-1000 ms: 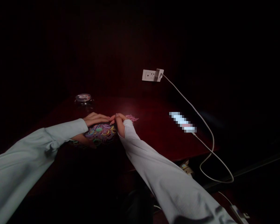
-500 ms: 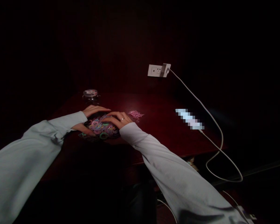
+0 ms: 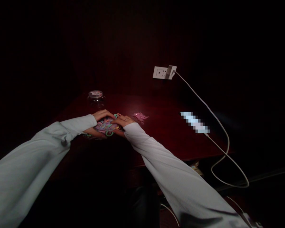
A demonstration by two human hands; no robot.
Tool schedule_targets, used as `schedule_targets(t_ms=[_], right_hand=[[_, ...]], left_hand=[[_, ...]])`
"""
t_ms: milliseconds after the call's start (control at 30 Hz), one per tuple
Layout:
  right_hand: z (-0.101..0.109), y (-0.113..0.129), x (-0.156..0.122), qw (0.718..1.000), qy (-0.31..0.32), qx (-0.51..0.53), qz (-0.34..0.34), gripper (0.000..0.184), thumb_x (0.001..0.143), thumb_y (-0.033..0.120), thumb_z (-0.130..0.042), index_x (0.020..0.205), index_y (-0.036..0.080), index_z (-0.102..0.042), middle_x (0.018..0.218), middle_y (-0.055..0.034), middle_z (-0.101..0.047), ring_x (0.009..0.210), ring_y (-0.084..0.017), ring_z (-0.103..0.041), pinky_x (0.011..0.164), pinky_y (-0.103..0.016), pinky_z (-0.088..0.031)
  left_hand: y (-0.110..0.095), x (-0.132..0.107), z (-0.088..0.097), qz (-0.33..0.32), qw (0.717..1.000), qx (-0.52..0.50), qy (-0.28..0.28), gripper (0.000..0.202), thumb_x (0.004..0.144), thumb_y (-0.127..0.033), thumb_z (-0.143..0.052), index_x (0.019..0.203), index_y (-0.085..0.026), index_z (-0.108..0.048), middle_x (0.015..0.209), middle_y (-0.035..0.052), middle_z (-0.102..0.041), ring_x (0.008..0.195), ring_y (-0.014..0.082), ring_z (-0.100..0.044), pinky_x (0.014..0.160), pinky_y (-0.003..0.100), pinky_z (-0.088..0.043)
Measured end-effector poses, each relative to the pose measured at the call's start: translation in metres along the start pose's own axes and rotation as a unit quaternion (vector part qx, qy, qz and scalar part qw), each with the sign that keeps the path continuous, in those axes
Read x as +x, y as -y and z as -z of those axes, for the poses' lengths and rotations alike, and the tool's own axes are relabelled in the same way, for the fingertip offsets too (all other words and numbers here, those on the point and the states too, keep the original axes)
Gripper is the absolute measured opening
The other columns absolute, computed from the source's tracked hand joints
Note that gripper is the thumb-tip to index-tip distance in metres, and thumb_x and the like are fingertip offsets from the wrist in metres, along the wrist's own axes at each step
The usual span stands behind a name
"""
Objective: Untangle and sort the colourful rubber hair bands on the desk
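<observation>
A heap of colourful hair ties lies on the dark red table, in pink, purple, green and other colours. My left hand curves round its left side, thumb low and fingers over the top. From the right, my right hand, with a ring on one finger, closes in on the same heap. Both hands press the hair ties between them, and some fingertips are hidden among the bands. A few strands stick out below my left wrist. Just right of my right hand sits a small separate pile of pink bands.
Behind my left hand stands a clear jar with a patterned lid. A blurred-out bright device lies on the right of the table. Its white cable loops over the edge and up to a charger in the wall socket.
Both hands have closed in on the heap, squeezing it narrower and more compact. My left hand has shifted right, and my right fingers have curled inward. The whole view has shifted slightly.
</observation>
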State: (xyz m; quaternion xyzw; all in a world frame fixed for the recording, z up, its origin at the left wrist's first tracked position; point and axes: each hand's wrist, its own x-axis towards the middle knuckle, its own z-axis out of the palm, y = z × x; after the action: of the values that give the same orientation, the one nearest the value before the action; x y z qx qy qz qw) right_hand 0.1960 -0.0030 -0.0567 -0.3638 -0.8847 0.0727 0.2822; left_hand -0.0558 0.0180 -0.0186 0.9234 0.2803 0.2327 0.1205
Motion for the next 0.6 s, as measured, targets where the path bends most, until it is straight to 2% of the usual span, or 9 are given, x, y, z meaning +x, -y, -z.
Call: schedule_targets(t_ms=[167, 333, 467, 600], right_hand=[[0.003, 0.002, 0.001, 0.997, -0.032, 0.069, -0.004, 0.027, 0.089, 0.026, -0.085, 0.116, 0.025, -0.081, 0.121, -0.0071, -0.078, 0.113, -0.022, -0.071, 0.103, -0.032, -0.054], [0.012, 0.007, -0.004, 0.975, -0.076, 0.197, -0.071, 0.022, 0.088, 0.031, -0.085, 0.108, 0.023, -0.083, 0.109, -0.0050, -0.079, 0.088, -0.017, -0.070, 0.084, -0.027, -0.056], [0.011, 0.007, -0.003, 0.916, -0.107, 0.357, -0.148, 0.032, 0.082, 0.049, -0.089, 0.098, 0.023, -0.080, 0.107, -0.0026, -0.080, 0.076, -0.013, -0.065, 0.070, -0.025, -0.054], [0.012, 0.010, -0.003, 0.863, -0.115, 0.454, -0.191, 0.041, 0.074, 0.057, -0.091, 0.090, 0.022, -0.077, 0.088, -0.0011, -0.076, 0.073, -0.013, -0.065, 0.070, -0.025, -0.055]], left_hand=[[-0.029, 0.008, 0.011, -0.021, 0.999, -0.007, 0.037, 0.066, 0.081, -0.070, -0.080, 0.122, -0.020, -0.074, 0.118, 0.0106, -0.074, 0.110, 0.0252, -0.071, 0.104, 0.033, -0.052], [-0.033, 0.012, 0.015, 0.019, 0.999, -0.022, 0.027, 0.057, 0.085, -0.068, -0.075, 0.114, -0.020, -0.080, 0.111, 0.0105, -0.079, 0.103, 0.0241, -0.073, 0.099, 0.032, -0.054], [-0.032, 0.011, 0.012, 0.108, 0.993, -0.044, -0.016, 0.051, 0.089, -0.062, -0.072, 0.114, -0.019, -0.082, 0.099, 0.0073, -0.081, 0.089, 0.0217, -0.073, 0.088, 0.031, -0.056], [-0.031, 0.012, 0.003, 0.200, 0.970, -0.122, -0.060, 0.052, 0.084, -0.062, -0.074, 0.114, -0.020, -0.084, 0.083, 0.0049, -0.078, 0.076, 0.0202, -0.069, 0.079, 0.030, -0.057]])
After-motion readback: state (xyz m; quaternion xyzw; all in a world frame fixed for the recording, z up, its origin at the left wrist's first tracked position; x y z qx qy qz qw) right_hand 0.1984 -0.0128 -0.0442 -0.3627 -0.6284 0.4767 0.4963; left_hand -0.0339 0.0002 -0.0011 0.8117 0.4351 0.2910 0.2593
